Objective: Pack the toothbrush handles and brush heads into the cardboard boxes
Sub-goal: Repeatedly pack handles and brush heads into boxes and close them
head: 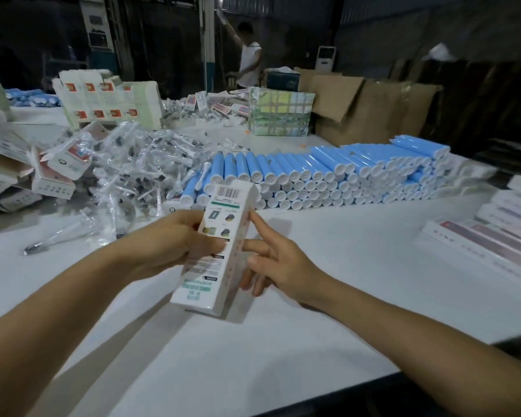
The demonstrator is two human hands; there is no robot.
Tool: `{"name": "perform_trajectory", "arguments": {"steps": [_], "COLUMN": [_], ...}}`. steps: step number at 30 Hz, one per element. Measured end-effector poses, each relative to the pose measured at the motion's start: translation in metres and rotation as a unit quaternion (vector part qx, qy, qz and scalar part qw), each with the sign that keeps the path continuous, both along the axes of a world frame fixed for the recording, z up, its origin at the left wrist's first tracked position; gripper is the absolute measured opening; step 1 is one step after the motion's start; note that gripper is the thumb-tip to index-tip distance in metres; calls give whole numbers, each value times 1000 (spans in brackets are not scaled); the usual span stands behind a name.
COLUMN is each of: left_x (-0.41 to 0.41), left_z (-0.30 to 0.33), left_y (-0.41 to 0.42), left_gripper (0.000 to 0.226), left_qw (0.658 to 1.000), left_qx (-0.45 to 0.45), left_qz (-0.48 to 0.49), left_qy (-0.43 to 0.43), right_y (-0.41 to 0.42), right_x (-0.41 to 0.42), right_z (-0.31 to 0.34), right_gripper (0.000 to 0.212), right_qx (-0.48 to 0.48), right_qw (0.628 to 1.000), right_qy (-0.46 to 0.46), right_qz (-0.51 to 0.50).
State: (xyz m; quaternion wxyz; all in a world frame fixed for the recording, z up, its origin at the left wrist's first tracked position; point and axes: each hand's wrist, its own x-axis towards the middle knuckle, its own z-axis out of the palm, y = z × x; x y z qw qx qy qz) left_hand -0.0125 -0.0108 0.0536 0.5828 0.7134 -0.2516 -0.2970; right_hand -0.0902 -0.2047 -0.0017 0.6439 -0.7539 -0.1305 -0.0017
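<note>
A long white cardboard box [220, 248] with a barcode and green print is held tilted above the white table [343, 281], its back face towards me. My left hand [175, 239] grips its left side with curled fingers. My right hand [271, 260] touches its right edge with straight, spread fingers. Behind it lies a stacked row of blue toothbrush handles [328, 176] with white end caps. Left of them is a heap of brush heads [139, 170] in clear wrappers.
Empty and half-folded boxes [42, 173] lie at the left, a block of flat box blanks [109, 100] stands at the back. Filled boxes [494, 230] are stacked at the right. Brown cartons [373, 106] and a person [248, 55] stand beyond the table.
</note>
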Motion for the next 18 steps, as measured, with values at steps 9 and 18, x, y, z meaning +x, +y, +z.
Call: {"name": "perform_trajectory", "arguments": {"steps": [9,18], "left_x": [-5,24], "left_z": [5,-41], "left_y": [-30,-10], "left_gripper": [77,91], "left_qw": [979,861], "left_qx": [93,301], "left_qz": [62,84], "left_qy": [-173,-402], "right_y": [-4,-99], "right_x": [-1,35], "right_z": [-5,61], "right_gripper": [69,34], "right_qx": [-32,-22], "right_qw": [994,916], "right_qy": [-39,-119], "right_qz": [-93,-382]}}
